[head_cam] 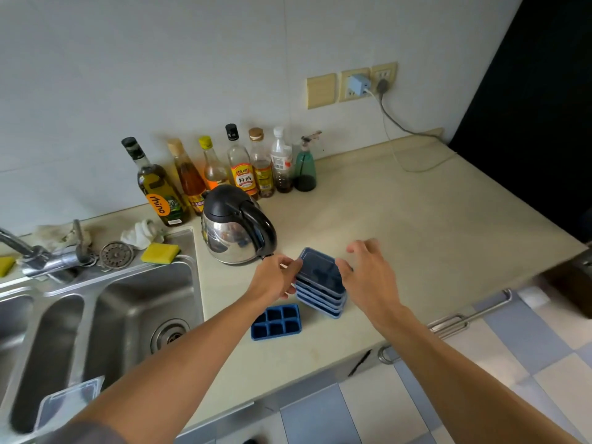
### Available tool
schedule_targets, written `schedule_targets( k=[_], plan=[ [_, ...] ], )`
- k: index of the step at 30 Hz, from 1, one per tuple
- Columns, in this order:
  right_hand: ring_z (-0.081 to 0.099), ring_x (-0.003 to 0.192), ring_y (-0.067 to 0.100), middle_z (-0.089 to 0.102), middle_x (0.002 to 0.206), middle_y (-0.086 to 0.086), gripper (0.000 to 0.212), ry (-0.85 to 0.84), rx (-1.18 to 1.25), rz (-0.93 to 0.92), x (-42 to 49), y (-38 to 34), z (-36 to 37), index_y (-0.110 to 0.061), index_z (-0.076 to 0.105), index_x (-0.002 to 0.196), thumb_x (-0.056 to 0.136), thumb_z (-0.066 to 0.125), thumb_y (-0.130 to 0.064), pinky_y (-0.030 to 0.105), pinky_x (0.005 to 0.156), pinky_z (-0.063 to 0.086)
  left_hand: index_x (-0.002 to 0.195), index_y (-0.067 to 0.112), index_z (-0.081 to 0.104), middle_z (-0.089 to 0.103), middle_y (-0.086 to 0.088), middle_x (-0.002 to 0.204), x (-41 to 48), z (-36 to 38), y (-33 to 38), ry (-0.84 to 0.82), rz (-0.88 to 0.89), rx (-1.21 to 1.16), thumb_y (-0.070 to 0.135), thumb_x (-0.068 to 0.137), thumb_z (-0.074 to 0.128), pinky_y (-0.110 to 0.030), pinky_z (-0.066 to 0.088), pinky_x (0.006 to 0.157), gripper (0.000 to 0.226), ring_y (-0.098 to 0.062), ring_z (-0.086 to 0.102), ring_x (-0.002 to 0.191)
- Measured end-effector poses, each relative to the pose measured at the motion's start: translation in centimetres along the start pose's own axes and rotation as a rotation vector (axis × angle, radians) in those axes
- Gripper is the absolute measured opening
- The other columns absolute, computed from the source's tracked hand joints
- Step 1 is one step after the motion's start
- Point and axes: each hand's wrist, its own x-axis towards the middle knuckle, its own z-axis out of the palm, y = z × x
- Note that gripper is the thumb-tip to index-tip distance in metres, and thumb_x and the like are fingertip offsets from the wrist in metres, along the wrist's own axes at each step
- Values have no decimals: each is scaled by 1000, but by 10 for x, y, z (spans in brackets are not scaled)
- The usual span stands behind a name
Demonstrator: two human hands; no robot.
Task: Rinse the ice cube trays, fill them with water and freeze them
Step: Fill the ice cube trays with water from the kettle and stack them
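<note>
Now, the stack: several blue ice cube trays under clear lids, a stack of lidded trays (321,281), sit on the beige countertop (416,219) just right of the sink, between your two hands.
Left hand: your left hand (275,277) has its fingers curled round the stack's upper left edge, gripping it near the top lid.
Right hand: your right hand (368,277) is spread and relaxed, holding nothing, thumb at the stack's right edge; the fingertips are blurred, so actual contact cannot be told.
Loose tray: one uncovered blue tray, the loose tray (276,322), lies flat just in front of the stack and to its left, six cells showing.
Clear lid: a clear lid (69,402) leans in the near basin of the steel sink (128,299).
Kettle: a steel-and-black kettle (238,225) stands just behind your left hand.
Sink ledge: a yellow sponge (160,252), a strainer (116,255) and the faucet (38,254) line the back rim.
Back wall: a row of bottles (243,165) ends in a green spray bottle (305,168); above, a charger (358,84) sits plugged into a socket.
</note>
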Motion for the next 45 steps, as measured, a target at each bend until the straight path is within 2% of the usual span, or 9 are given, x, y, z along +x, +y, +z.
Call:
schedule_targets(
  k=[3,7,13,17,25,33,39,42,45],
  plan=[
    [57,72,12,58,93,-8,14,1,109,-180,-17,-23,1,-19,59,100,102,56,-33,28,64,46,86,6,57,62,-7,72,-3,-8,-12,50,-73,-158,35,99,49,-31,43,56,33,-23,57,59],
    [58,69,6,64,81,-10,19,-272,134,-339,-47,-51,25,-25,58,86,102,53,-34,27,63,49,88,13,64,70,-3,81,-6,-34,-59,194,-45,63,39,97,56,-40,60,73,29,-25,70,79],
    [61,92,22,60,97,5,24,-539,-100,-52,-60,-39,87,-11,55,107,103,54,-34,30,73,44,93,25,60,69,-5,96,-9,-42,-119,54,-306,-65,41,96,61,-42,61,86,16,-24,68,94],
    [61,110,28,62,120,13,37,-617,-45,95,-61,-33,111,-6,54,126,101,58,-33,30,80,44,109,19,64,72,-2,104,-17,-36,-136,-42,-342,-233,39,99,59,-28,58,68,23,-15,70,94],
    [44,58,5,48,70,-9,24,-636,53,111,-51,-71,143,-21,48,83,96,60,-38,17,45,28,104,16,65,73,-8,100,-21,-77,-161,97,-343,-355,28,99,59,-32,60,69,15,-21,72,86],
    [59,72,17,63,79,-3,21,-608,197,76,-44,-172,207,-12,64,96,95,59,-32,23,56,40,98,15,69,75,-5,85,-1,-187,-226,205,-336,-400,18,102,56,-30,52,54,14,-23,74,67],
    [51,59,10,56,71,-2,19,-637,237,107,-42,-239,293,-12,61,87,96,58,-29,24,53,40,113,5,65,74,-18,104,29,-259,-285,195,-419,-403,15,104,55,-33,61,62,17,-33,75,87],
    [65,73,14,65,84,2,16,-736,293,205,-38,-250,334,-16,63,103,100,56,-30,33,69,59,114,10,66,75,-12,102,44,-275,-310,134,-459,-348,18,104,54,-28,58,60,18,-23,75,82],
    [69,90,20,68,98,4,20,-759,317,334,-36,-247,367,-17,63,117,101,56,-28,46,87,61,108,13,69,76,-9,96,59,-277,-330,70,-509,-304,19,101,55,-28,56,61,17,-19,74,80]
  ],
)
